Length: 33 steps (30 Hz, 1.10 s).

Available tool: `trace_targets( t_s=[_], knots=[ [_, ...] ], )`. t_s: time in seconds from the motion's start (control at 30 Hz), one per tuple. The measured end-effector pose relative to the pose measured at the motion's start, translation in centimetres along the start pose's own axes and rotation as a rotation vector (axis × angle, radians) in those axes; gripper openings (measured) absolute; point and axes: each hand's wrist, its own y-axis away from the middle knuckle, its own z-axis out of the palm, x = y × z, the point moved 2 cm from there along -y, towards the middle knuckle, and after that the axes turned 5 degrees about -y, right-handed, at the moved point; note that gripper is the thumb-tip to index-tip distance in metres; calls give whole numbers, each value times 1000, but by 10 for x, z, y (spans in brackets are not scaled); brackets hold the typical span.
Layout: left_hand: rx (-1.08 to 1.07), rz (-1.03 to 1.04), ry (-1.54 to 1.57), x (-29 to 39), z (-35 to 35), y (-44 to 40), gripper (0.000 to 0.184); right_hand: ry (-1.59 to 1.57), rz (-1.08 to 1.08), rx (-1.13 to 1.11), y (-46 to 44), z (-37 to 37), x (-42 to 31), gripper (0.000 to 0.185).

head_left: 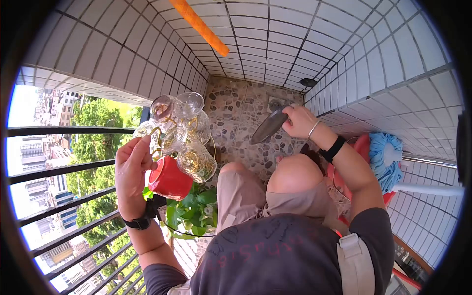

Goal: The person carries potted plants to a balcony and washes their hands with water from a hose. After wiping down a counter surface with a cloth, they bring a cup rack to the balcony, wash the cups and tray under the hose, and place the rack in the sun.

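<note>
On the left, my left hand (135, 160) is closed in a pinch at a curved gold wire piece of a cup rack (156, 132). Several clear glass cups (196, 160) with gold patterns cluster around the rack. Just below my fingertips is a red cup (170, 179), tilted, its smooth side showing. My right hand (300, 122) grips the edge of a dark round plate (269, 126), tilted over the floor. The rack's lower part is hidden behind the glasses.
A black railing (69, 169) runs along the left, with trees and buildings beyond. Green leaves (194, 211) grow below the red cup. An orange pole (201, 27) leans in from above. A blue mop head (386, 162) lies at right near a red object. White tiled walls surround the stone-patterned floor (226, 103).
</note>
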Motion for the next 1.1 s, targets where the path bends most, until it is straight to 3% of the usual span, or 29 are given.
trace_targets(
  t_s=[0.07,0.23,0.5,0.57,0.6,0.67,0.7,0.77,0.9,0.97,1.0,1.07,1.1],
  knots=[
    [-43,1,-3,2,9,-5,26,-19,-159,38,4,6,-2,34],
    [-127,-16,70,3,35,-19,26,-51,-7,-25,8,16,4,52],
    [-193,-11,21,-15,79,-41,28,-300,103,265,1,59,54,41],
    [-216,-13,12,-22,87,-46,28,-258,324,236,1,75,70,41],
    [-227,-23,15,-25,91,-49,29,-262,336,241,5,82,76,41],
    [-241,-32,17,-30,98,-56,29,205,221,165,9,71,64,43],
    [-240,-49,24,-33,101,-58,29,204,224,162,10,69,65,43],
    [-219,-64,25,-38,108,-61,30,-92,250,441,15,60,67,41],
    [-225,-82,-14,-47,121,-65,31,64,308,236,21,62,64,39],
    [-221,-76,-41,-50,125,-68,30,-245,274,505,25,67,68,40],
    [-218,-78,-71,-52,127,-68,29,-247,268,501,26,73,68,40],
    [-194,-97,-61,-55,131,-71,29,-608,140,203,26,84,62,47],
    [-182,-91,-42,-56,133,-72,31,-610,139,197,24,84,62,47]
  ],
)
